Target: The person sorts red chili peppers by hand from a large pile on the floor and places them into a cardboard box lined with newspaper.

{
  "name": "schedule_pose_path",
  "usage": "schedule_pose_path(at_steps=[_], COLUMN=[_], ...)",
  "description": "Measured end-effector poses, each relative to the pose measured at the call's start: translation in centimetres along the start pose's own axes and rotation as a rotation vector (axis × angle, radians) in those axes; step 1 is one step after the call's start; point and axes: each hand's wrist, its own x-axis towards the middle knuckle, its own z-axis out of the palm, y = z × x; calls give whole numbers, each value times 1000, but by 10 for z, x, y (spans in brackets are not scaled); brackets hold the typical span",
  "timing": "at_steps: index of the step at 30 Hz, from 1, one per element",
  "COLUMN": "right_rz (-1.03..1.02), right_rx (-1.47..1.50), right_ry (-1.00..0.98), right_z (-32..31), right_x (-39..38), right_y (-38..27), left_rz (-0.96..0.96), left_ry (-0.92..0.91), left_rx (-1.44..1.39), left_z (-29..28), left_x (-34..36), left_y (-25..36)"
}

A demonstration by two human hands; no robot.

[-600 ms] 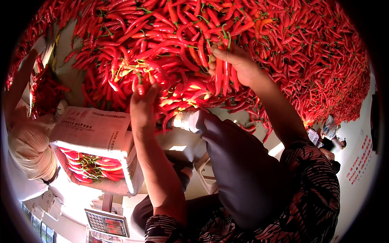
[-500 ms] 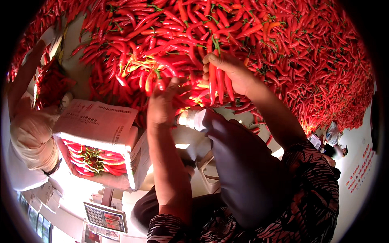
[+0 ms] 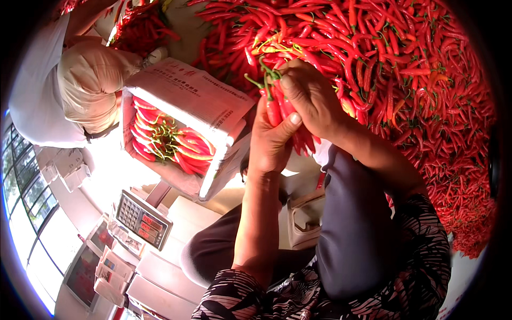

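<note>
A bunch of long red chillies (image 3: 273,112) with green stems is held upright between both hands. My left hand (image 3: 269,138) closes round it from below, thumb across the peppers. My right hand (image 3: 309,101) grips the same bunch higher up, fingers curled, thumb near the stems. Behind them spreads a big loose heap of red chillies (image 3: 389,64). To the left of my hands, a box (image 3: 128,125) topped with newspaper (image 3: 186,93) shows chillies (image 3: 189,154) laid with their green stems inward.
At upper left is another person (image 3: 90,85) in pale clothing beside a smaller chilli pile (image 3: 138,29). A digital scale (image 3: 143,218) stands below the box, near paper stacks (image 3: 114,266) and a gridded window (image 3: 24,213). My bent knees and a stool (image 3: 301,218) are below my hands.
The view has swung left. My hands have come together, the left one now on the chillies that the right was holding, the right one turned more inward over them.
</note>
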Motion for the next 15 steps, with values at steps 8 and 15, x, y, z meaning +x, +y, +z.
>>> schedule_pose_path(at_steps=[8, 15], right_rz=[-40, 232], right_rx=[44, -100], right_ry=[-99, -37], right_z=[30, -36], right_x=[3, -96], right_y=[11, 45], left_rz=[299, 188], left_ry=[634, 953], left_rx=[546, 788], left_z=[-119, -219], left_x=[-54, -37], left_y=[128, 107])
